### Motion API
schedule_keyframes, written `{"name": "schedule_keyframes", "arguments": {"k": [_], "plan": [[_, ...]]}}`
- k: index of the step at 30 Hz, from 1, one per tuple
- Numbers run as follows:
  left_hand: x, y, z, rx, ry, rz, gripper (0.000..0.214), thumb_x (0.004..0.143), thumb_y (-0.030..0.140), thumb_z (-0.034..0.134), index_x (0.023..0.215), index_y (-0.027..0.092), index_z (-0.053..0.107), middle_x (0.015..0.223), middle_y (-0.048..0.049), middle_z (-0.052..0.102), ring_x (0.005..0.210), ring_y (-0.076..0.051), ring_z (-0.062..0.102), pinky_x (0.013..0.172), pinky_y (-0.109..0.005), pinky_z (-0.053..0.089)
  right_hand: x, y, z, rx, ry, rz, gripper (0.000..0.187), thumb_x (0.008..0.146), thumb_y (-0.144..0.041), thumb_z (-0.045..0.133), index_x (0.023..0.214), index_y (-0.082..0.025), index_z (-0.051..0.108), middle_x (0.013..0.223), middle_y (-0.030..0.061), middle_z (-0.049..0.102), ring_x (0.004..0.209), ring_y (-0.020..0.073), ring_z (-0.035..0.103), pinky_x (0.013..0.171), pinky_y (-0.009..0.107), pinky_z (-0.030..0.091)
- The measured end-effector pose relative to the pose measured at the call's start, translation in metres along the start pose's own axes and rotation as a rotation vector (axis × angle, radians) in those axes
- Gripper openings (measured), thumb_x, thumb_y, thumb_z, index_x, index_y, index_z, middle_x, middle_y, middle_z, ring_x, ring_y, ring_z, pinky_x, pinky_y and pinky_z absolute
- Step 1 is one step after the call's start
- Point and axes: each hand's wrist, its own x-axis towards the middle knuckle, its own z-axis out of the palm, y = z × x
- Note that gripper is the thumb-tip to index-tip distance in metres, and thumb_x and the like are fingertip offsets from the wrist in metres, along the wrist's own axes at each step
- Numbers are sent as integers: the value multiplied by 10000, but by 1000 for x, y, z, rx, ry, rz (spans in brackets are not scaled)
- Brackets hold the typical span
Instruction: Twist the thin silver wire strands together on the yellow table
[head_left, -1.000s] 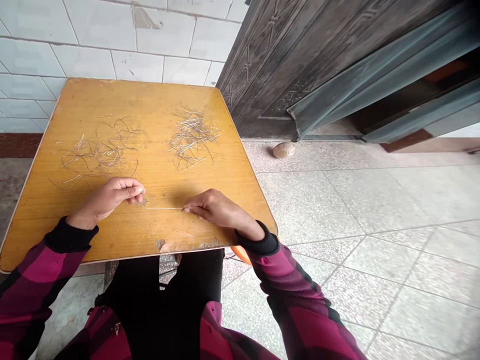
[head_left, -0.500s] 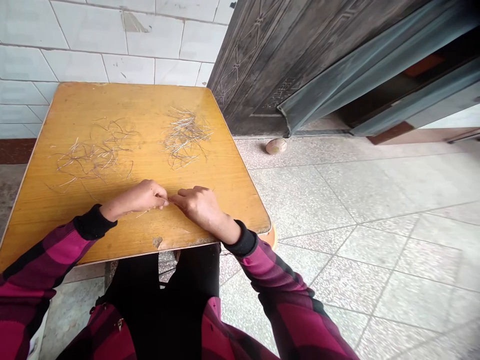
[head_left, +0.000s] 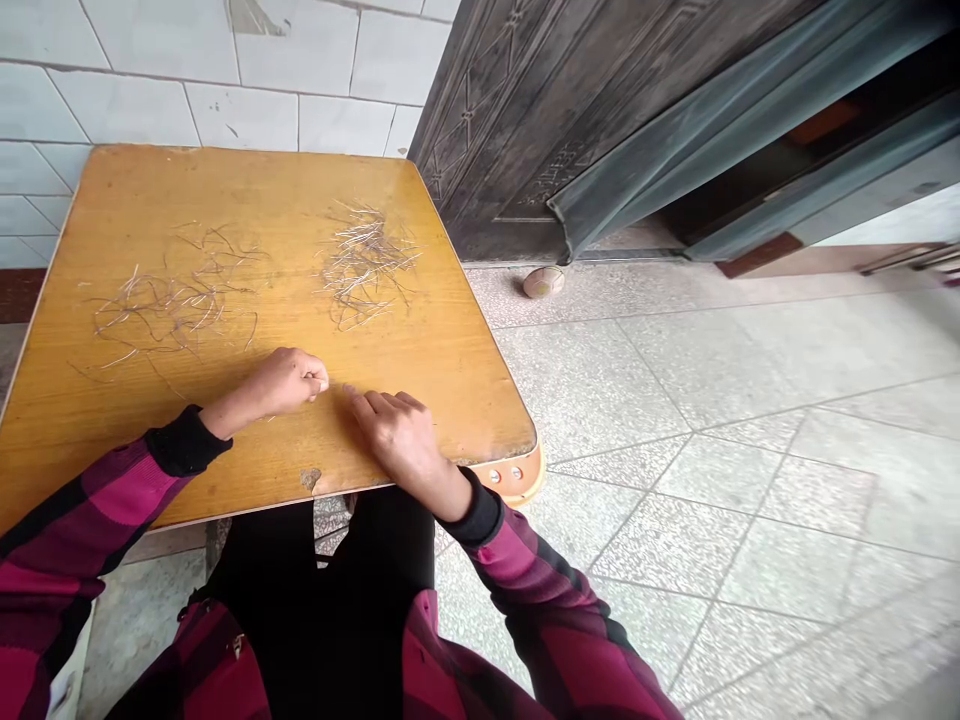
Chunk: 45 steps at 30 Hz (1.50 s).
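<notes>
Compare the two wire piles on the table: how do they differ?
The left pile lies loose and spread wide, with long curved strands; the right pile is tighter and denser, with shorter, straighter strands. The left pile reaches close to the left hand; the right pile lies farther from it. Both are thin pale wire on the table.
</notes>
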Motion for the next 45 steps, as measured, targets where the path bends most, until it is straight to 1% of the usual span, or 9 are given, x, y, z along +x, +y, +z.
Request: {"name": "schedule_keyframes", "arguments": {"k": [4, 9, 17, 23, 33, 36, 41, 43, 45], "plan": [[2, -3, 0, 47, 42, 30, 172, 690, 113, 508, 534, 158, 565, 497, 24, 538, 503, -99, 428, 532, -236, 283, -10, -11, -5, -32, -73, 40, 369, 927, -65, 446, 1284, -79, 539, 759, 56, 649, 658, 151, 565, 583, 303, 348], [4, -7, -1, 64, 54, 38, 196, 707, 137, 505, 526, 155, 574, 490, 19, 549, 480, -96, 424, 514, -233, 276, -22, -23, -8, -51, -163, 16, 443, 895, -18, 432, 1335, -45, 478, 784, 73, 646, 633, 150, 568, 556, 304, 371], [3, -1, -3, 95, 4, -28, 174, 729, 150, 556, 579, 148, 646, 491, 17, 570, 485, -105, 446, 541, -242, 302, -32, -52, 1, -21, -132, 54, 430, 863, -35, 487, 1290, -49, 533, 713, 61, 635, 585, 151, 584, 514, 287, 406], [4, 1, -4, 144, -47, -22, 211, 748, 156, 562, 559, 151, 656, 494, 10, 580, 487, -105, 442, 535, -250, 288, -30, -74, -4, 6, -199, 96, 458, 876, -46, 474, 1333, -39, 498, 754, 84, 656, 587, 151, 602, 528, 280, 455], [5, -1, -3, 269, -79, 10, 205, 739, 96, 547, 658, 165, 721, 672, -27, 704, 606, -131, 545, 573, -249, 310, -17, -94, -18, -29, -231, 48, 371, 871, -19, 452, 1219, 21, 576, 725, 108, 647, 602, 169, 629, 542, 294, 479], [6, -1, -3, 264, -77, 6, 207, 739, 96, 546, 648, 165, 718, 618, -16, 672, 568, -120, 509, 565, -253, 293, -20, -96, -19, 23, -244, 33, 367, 873, -32, 462, 1220, 9, 575, 746, 113, 660, 612, 170, 633, 537, 292, 471], [7, -3, -6, 239, -99, 46, 199, 735, 130, 545, 585, 158, 674, 529, 2, 591, 501, -101, 424, 532, -255, 247, -23, -95, -20, 147, -262, -33, 347, 896, -93, 486, 1230, -65, 578, 794, 91, 681, 649, 160, 634, 568, 276, 447], [7, -3, -8, 235, -114, 67, 198, 729, 141, 542, 569, 155, 658, 511, 8, 568, 488, -96, 402, 530, -258, 237, -22, -92, -21, 166, -251, -27, 282, 905, -106, 494, 1161, -101, 611, 808, 80, 678, 679, 161, 628, 589, 273, 434], [7, -4, -9, 221, -123, 79, 191, 721, 134, 535, 569, 149, 649, 509, 11, 557, 486, -94, 395, 532, -260, 235, -21, -89, -21, 170, -232, -9, 180, 907, -116, 509, 1020, -136, 648, 811, 69, 668, 709, 164, 619, 611, 274, 423]]}}
